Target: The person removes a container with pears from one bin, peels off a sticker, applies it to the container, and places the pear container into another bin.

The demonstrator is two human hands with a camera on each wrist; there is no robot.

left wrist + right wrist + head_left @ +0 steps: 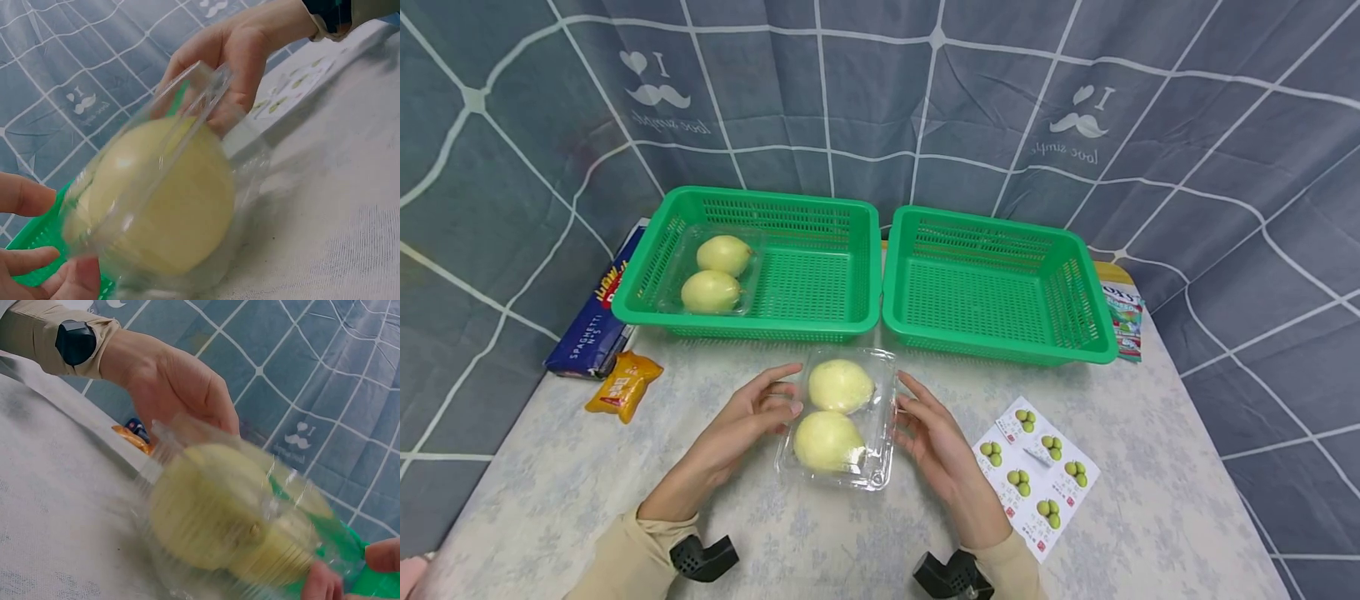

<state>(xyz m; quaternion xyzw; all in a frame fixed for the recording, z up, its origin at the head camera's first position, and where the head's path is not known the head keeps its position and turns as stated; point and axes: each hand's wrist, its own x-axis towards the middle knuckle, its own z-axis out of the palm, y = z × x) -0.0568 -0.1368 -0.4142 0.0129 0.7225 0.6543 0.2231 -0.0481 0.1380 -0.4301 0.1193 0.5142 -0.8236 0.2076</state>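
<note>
A clear plastic clamshell box [874,433] with two pale yellow melons [829,442] inside is between my hands, in front of the green baskets. My left hand [752,421] holds its left side, thumb and fingers at the edge. On the opposite side my right hand [938,442] holds the box, its fingers along the wall. Both wrist views show the box blurred, one melon [169,194] large in the left and both melons [206,500] through the plastic in the right. The lid lies over the fruit.
The left green basket [820,287] contains another clear box with two melons. Beside it stands the right green basket [977,300]. A sheet of fruit stickers [1033,483] lies at right. Far left are a spaghetti box [591,333] and an orange packet [625,385]; colourful packets [1125,321] sit far right.
</note>
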